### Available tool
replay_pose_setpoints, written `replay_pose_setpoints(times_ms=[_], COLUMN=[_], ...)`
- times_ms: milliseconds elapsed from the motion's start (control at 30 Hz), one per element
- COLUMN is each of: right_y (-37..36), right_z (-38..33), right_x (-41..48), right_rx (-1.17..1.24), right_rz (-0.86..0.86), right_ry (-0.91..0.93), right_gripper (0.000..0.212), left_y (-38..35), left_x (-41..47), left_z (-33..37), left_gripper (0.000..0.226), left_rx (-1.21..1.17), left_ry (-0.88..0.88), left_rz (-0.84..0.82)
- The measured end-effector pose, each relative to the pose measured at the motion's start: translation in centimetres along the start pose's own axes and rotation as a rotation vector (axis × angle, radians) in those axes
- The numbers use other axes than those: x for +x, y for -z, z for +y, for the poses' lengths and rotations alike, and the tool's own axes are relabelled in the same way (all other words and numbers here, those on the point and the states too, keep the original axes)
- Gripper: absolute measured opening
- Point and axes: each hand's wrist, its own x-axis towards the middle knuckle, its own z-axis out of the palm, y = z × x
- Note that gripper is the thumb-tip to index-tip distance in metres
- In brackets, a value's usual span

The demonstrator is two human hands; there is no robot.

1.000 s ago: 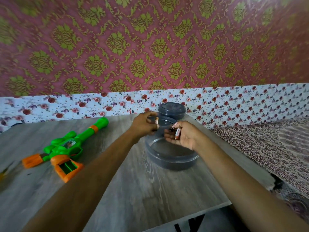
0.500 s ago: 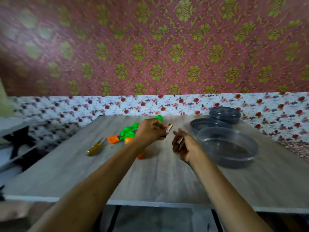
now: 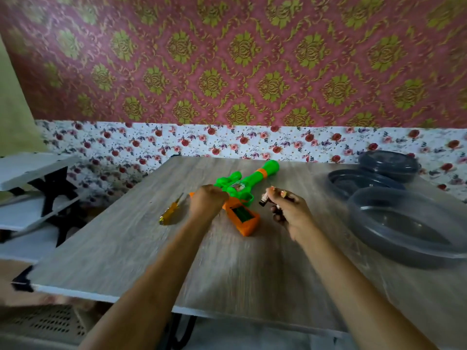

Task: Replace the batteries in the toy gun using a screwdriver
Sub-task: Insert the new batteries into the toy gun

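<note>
The green and orange toy gun [image 3: 246,184] lies on the wooden table [image 3: 141,238], and the battery compartment in its orange grip [image 3: 243,215] is open. My left hand [image 3: 207,202] hovers over the gun's rear with its fingers curled and its back toward me, so whatever it holds is hidden. My right hand [image 3: 288,210] is just right of the grip and holds batteries [image 3: 264,199], one of which sticks out toward the gun. The yellow-handled screwdriver [image 3: 171,211] lies on the table left of my left hand.
A large clear grey container [image 3: 404,248] sits at the right of the table. Behind it are a second container [image 3: 338,178] and a lid [image 3: 389,162]. A white shelf unit [image 3: 30,178] stands off the table's left edge. The patterned wall runs close behind.
Both hands have moved left, away from the containers, to the toy gun. My view has swung left with them. The battery seen in my left fingers before is now hidden.
</note>
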Motion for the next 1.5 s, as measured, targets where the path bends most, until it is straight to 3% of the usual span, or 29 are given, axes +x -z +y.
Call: replay_pose_setpoints(times_ms=[133, 233, 367, 467, 633, 700, 867, 1033, 1100, 1200, 1300, 1500], right_y=[-0.5, -0.4, -0.3, -0.3, -0.2, -0.2, 0.0, 0.2, 0.2, 0.1, 0.0, -0.4], right_z=[2.1, 2.2, 2.5, 2.2, 1.9, 2.0, 2.3, 2.2, 2.1, 2.0, 2.0, 2.8], right_x=[0.3, 0.7, 1.1, 1.1, 1.2, 1.2, 1.6, 1.6, 1.4, 1.3, 1.3, 1.5], right_rx=[-0.181, -0.261, -0.258, -0.206, -0.175, -0.167, -0.17, -0.17, -0.16, -0.182, -0.223, -0.332], right_rz=[-0.025, -0.099, -0.117, -0.12, -0.125, -0.135, -0.122, -0.111, -0.122, -0.111, -0.086, -0.032], right_ry=[0.087, 0.147, 0.171, 0.153, 0.112, 0.118, 0.164, 0.197, 0.217, 0.251, 0.366, 0.61], right_gripper=[0.013, 0.014, 0.011, 0.008, 0.01, 0.011, 0.011, 0.011, 0.008, 0.02, 0.029, 0.018], left_y=[-0.1, -1.2, -3.2, -4.3, -4.8, -4.7, -5.0, -5.2, -5.3, -5.2, -5.3, -6.3], left_x=[1.1, 1.8, 1.8, 1.0, 1.2, 1.2, 1.0, 0.8, 0.9, 0.8, 0.7, 0.4], left_z=[-1.9, -1.2, -0.2, 0.2, 0.7, 0.6, 0.2, -0.1, -0.3, -0.4, -0.5, -0.3], left_gripper=[0.043, 0.04, 0.038, 0.013, 0.018, 0.03, 0.028, 0.008, 0.018, 0.034, 0.037, 0.027], left_rx=[0.205, 0.163, -0.082, -0.365, -0.726, -0.735, -0.672, -0.651, -0.638, -0.648, -0.669, -0.762], left_ry=[0.079, 0.052, 0.111, 0.2, 0.241, 0.214, 0.111, 0.053, 0.034, 0.034, 0.027, 0.035], left_rz=[-0.139, -0.186, -0.097, -0.048, -0.044, -0.112, -0.19, -0.228, -0.221, -0.192, -0.194, -0.226])
